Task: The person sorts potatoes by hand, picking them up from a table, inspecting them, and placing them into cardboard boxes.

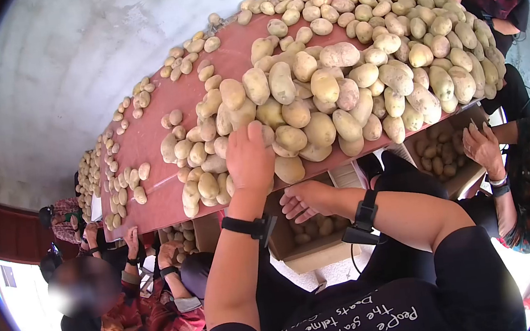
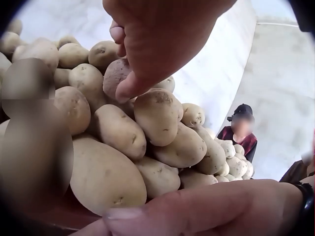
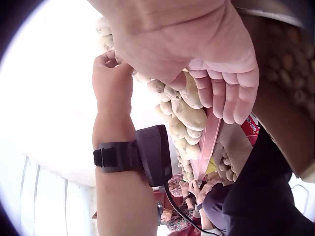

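A large heap of potatoes (image 1: 325,87) covers much of the red tabletop (image 1: 157,138). My left hand (image 1: 251,157) reaches into the near side of this heap. In the left wrist view its thumb and fingers pinch a small brownish potato (image 2: 116,74), with bigger pale ones packed around it. Just off the table's near edge, my right hand (image 1: 311,199) hangs over a cardboard box (image 1: 315,261) with potatoes inside. The right wrist view shows its fingers (image 3: 219,96) straight, side by side, with nothing held, overlapping the potatoes at the edge.
Another cardboard box (image 1: 475,174) with potatoes stands below the table on the right, a person's hand (image 1: 484,148) beside it. To the left, a person in a red patterned top (image 1: 166,327) has hands at the table edge. A pale wall (image 1: 70,63) rises behind the table.
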{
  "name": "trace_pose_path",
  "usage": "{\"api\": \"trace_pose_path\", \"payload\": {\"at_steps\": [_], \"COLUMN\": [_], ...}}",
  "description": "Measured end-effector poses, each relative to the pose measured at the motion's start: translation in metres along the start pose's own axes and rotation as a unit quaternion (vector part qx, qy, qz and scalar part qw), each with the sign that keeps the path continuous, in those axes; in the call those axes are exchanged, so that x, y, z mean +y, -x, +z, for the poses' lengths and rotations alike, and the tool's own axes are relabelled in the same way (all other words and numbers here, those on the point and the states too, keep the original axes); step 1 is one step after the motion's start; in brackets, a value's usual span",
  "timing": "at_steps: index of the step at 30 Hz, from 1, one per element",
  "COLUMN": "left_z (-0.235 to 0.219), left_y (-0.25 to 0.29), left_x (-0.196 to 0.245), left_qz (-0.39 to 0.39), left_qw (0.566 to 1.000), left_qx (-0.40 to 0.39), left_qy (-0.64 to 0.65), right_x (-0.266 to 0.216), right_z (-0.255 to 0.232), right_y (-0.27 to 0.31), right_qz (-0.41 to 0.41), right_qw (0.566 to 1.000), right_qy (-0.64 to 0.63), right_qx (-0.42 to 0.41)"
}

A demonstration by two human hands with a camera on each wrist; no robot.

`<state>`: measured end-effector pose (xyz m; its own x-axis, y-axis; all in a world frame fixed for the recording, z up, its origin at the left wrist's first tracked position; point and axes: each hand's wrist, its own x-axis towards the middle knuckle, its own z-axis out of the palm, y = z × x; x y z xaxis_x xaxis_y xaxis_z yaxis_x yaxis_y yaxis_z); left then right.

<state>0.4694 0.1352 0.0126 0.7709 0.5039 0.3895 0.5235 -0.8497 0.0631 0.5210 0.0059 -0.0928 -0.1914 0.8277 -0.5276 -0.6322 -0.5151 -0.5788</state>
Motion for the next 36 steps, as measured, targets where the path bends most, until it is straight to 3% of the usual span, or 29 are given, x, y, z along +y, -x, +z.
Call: {"api": "trace_pose_path", "payload": {"at_steps": [3, 6, 9, 14, 16, 17, 18, 20, 23, 26, 29, 30, 36], "left_z": [-0.001, -0.011, -0.025, -0.026, -0.023, -0.028, -0.022, -0.029, -0.034, -0.025, -0.015, -0.01, -0.002], "left_y": [0.016, 0.036, 0.065, 0.112, 0.122, 0.121, 0.123, 0.112, 0.095, 0.081, 0.065, 0.06, 0.031], "left_x": [-0.005, -0.009, -0.007, -0.007, -0.006, -0.004, -0.011, -0.011, -0.006, -0.002, 0.004, 0.007, 0.036], "left_qz": [-0.035, -0.1, -0.138, -0.128, -0.156, -0.207, -0.228, -0.212, -0.21, -0.139, -0.087, -0.065, -0.066], "left_qw": [0.996, 0.989, 0.972, 0.95, 0.935, 0.923, 0.915, 0.915, 0.909, 0.918, 0.944, 0.952, 0.981], "left_qx": [0.068, 0.062, 0.023, -0.081, -0.093, -0.11, -0.084, -0.042, -0.045, -0.015, -0.009, -0.001, 0.008], "left_qy": [0.046, 0.088, 0.188, 0.273, 0.303, 0.306, 0.322, 0.341, 0.357, 0.372, 0.319, 0.298, 0.183], "right_x": [-0.005, -0.012, -0.01, -0.01, -0.006, 0.003, 0.005, 0.007, 0.024, 0.03, 0.033, 0.029, 0.022], "right_z": [-0.001, -0.003, -0.001, 0.006, 0.006, -0.002, -0.003, -0.002, -0.011, -0.017, -0.02, -0.018, -0.007], "right_y": [0.001, 0.002, 0.004, 0.009, 0.005, -0.003, -0.004, -0.002, -0.018, -0.03, -0.033, -0.029, -0.02], "right_qz": [0.004, 0.02, 0.023, 0.024, 0.052, 0.04, 0.029, 0.02, 0.001, -0.028, -0.114, -0.108, -0.093], "right_qw": [0.998, 0.996, 0.995, 0.988, 0.992, 0.992, 0.997, 0.995, 0.987, 0.984, 0.969, 0.969, 0.964], "right_qy": [-0.058, -0.084, -0.095, -0.121, -0.089, -0.072, -0.027, 0.1, 0.159, 0.166, 0.208, 0.211, 0.242], "right_qx": [0.014, 0.01, -0.019, -0.097, -0.079, -0.092, -0.066, -0.011, 0.035, 0.058, 0.072, 0.068, 0.061]}}
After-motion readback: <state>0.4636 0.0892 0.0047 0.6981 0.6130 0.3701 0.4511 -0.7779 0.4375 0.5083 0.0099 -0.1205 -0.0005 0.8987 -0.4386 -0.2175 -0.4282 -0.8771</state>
